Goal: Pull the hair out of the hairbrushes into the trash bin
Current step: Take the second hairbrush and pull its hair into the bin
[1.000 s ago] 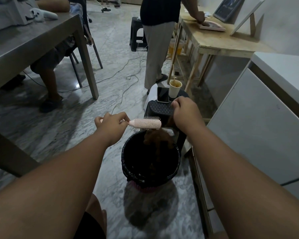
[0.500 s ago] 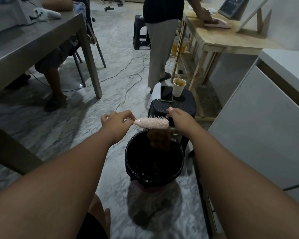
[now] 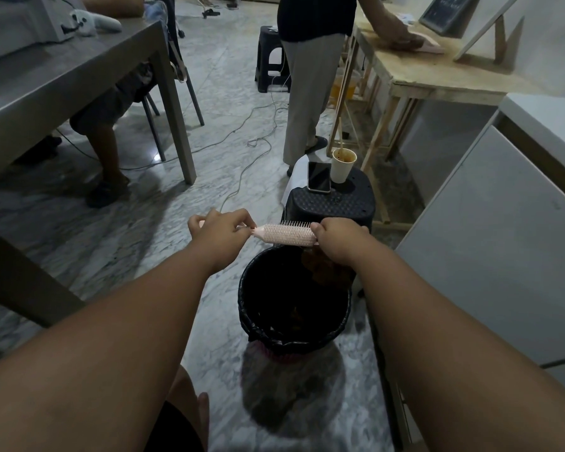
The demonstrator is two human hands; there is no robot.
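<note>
**Above the trash bin: hair coming off a pink brush**

Directly over the black-lined trash bin (image 3: 247,308), a pink hairbrush (image 3: 286,234) is held level between both hands. The left hand (image 3: 221,234) is closed around the handle. The right hand (image 3: 338,243) has its fingers curled at the far tip, thumb against the head, and seems to pinch the hair clump (image 3: 318,270) that hangs beneath it, inside the bin's mouth.

The brush is light and rigid, so the handle grip is enough to steady it. The hair is soft, tangled and almost weightless, and will probably snag on the bristles rather than slide. It is best taken low, near the bristle roots, and drawn out along them. Loose strands could drift onto the marble floor (image 3: 209,197).
</note>
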